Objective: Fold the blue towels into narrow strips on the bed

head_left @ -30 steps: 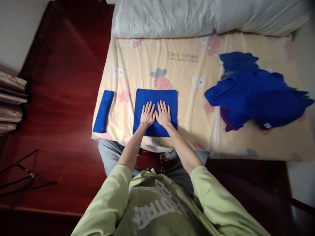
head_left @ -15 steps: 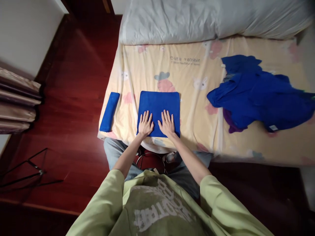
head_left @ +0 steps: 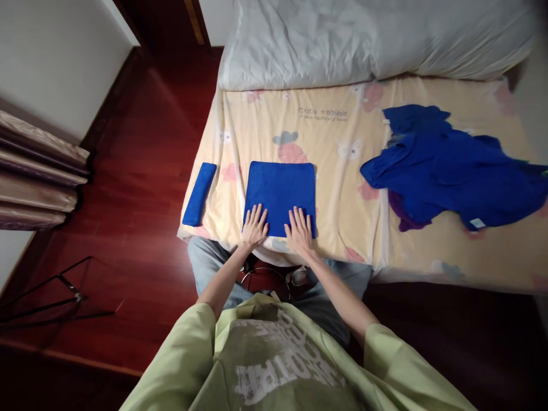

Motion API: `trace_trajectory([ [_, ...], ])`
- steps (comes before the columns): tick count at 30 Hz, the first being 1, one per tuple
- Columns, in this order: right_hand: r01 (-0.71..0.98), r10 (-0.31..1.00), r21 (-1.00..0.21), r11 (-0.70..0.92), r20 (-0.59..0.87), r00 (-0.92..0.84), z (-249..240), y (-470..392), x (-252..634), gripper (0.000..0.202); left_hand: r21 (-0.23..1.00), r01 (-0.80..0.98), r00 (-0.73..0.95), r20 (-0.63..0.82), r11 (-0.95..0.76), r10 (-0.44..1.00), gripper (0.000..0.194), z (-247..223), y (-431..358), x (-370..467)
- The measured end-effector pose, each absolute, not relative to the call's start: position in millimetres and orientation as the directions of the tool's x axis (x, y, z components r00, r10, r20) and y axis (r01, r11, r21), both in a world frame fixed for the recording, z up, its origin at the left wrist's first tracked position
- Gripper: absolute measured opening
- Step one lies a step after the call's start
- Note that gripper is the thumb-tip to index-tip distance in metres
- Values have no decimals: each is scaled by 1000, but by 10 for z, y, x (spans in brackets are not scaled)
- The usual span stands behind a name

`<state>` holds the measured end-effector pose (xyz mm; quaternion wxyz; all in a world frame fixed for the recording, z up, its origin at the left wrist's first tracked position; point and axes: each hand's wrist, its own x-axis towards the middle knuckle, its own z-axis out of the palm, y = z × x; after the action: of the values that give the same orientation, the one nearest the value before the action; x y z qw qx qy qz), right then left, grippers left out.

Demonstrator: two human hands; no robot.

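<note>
A blue cloth (head_left: 280, 188), nearly square and smooth, lies flat on the bed near its front edge. My left hand (head_left: 256, 225) rests palm down on the cloth's near left corner, fingers stretched out. On the near right part lies my right hand (head_left: 299, 230), also flat with its fingers spread. Neither hand grips anything. To the left of the cloth is a narrow folded blue cloth (head_left: 199, 194), set slightly aslant near the bed's left edge.
A loose heap of blue cloths (head_left: 454, 171) lies on the right of the bed, with a purple cloth (head_left: 405, 214) showing under it. Grey-white bedding (head_left: 299, 45) is rolled along the back. A thin black stand (head_left: 64, 285) is on the floor at left, below a curtain (head_left: 38, 171).
Both hands have slid toward me over the cloth, down to its near edge, staying flat. The view has shifted slightly. The narrow folded cloth and the heap lie as before.
</note>
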<state>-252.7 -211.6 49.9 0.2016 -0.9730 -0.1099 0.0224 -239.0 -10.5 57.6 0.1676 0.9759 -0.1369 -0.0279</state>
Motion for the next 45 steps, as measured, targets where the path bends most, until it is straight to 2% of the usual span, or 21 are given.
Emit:
trace_trajectory([
  [3,203,231,-394,-896,-23,973,460,-2326,-2617,65,336,-229,968,-20,-914,-249,66,532,24,-2449],
  [8,257,275,-379,-889,7,961,348,-2546,-2688,66,352,-277,953,-17,-894,-302,64,391,300,-2541],
  [13,437,436,-377,-817,93,895,268,-2870,-2783,69,435,-319,933,-13,-842,-360,70,311,565,-2584],
  [16,536,511,-401,-743,178,841,199,-3060,-2876,64,487,-372,904,-5,-790,-428,77,319,657,-2613],
  [20,536,420,-448,-716,337,843,70,-3232,-2947,50,504,-434,870,20,-747,-492,64,298,795,-2657],
  [22,550,417,-452,-703,364,833,35,-3282,-2926,48,502,-443,868,34,-743,-495,57,268,857,-2650],
  [27,640,545,-404,-654,335,769,38,-3358,-2756,57,491,-503,836,66,-712,-545,49,191,967,-2534],
  [30,672,578,-392,-629,341,741,25,-3371,-2682,63,495,-543,816,122,-678,-565,46,113,1011,-2473],
  [37,616,493,-439,-654,370,787,-33,-3297,-2712,55,494,-593,804,313,-636,-506,45,-147,1025,-2504],
  [45,593,487,-473,-652,338,805,-92,-3327,-2732,51,512,-632,773,357,-581,-525,51,-186,1048,-2528],
])
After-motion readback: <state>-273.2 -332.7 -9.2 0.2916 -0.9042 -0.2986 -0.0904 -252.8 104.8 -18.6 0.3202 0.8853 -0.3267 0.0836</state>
